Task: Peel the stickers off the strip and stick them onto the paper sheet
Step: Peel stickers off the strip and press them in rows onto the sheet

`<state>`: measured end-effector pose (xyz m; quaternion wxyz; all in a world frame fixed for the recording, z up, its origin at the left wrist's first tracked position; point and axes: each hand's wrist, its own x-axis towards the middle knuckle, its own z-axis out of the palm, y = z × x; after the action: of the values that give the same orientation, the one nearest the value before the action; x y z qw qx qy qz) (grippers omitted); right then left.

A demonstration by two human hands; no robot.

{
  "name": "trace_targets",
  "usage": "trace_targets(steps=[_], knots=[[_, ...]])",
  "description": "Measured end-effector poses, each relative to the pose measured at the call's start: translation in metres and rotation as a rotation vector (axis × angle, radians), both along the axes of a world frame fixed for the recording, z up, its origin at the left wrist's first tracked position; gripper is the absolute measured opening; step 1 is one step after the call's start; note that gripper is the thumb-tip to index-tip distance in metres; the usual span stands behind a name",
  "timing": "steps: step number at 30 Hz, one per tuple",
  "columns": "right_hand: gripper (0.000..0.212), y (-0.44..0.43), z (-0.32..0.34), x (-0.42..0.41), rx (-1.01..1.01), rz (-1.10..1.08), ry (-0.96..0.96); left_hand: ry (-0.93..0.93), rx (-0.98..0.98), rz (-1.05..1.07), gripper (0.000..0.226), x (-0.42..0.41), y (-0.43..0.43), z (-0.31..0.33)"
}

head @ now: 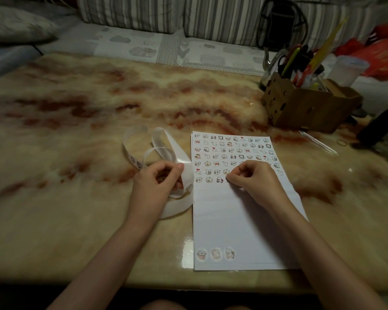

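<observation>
Far left: strip (161, 151) coiled loose on the table (76, 198), just beside the left edge of the paper sheet (233, 220). Gripped at its near loop by left hand (159, 182), fingers curled round it, thumb and forefinger pinched on it. Centre: sheet flat, rows of small stickers across upper half. Right hand (253, 177) down on sheet at end of lowest row, fingers curled, tips together on a sticker (227, 180). Far right: cardboard box (305, 104) of pens.

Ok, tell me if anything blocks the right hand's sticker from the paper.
Nothing visible does. The right hand pinches the sticker right at the paper, ending the bottom row; the left hand holds the strip off to the side.
</observation>
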<state>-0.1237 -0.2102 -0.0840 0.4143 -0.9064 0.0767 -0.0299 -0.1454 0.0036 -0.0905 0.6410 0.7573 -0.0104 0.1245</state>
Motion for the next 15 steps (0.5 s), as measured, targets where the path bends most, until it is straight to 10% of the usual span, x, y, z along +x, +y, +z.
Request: trace_targets(steps=[15], knots=[[0.026, -0.0057, -0.0040, 0.0024, 0.047, 0.012, -0.024, 0.020, -0.070, -0.028, 0.015, 0.0001, 0.0004, 0.0002]])
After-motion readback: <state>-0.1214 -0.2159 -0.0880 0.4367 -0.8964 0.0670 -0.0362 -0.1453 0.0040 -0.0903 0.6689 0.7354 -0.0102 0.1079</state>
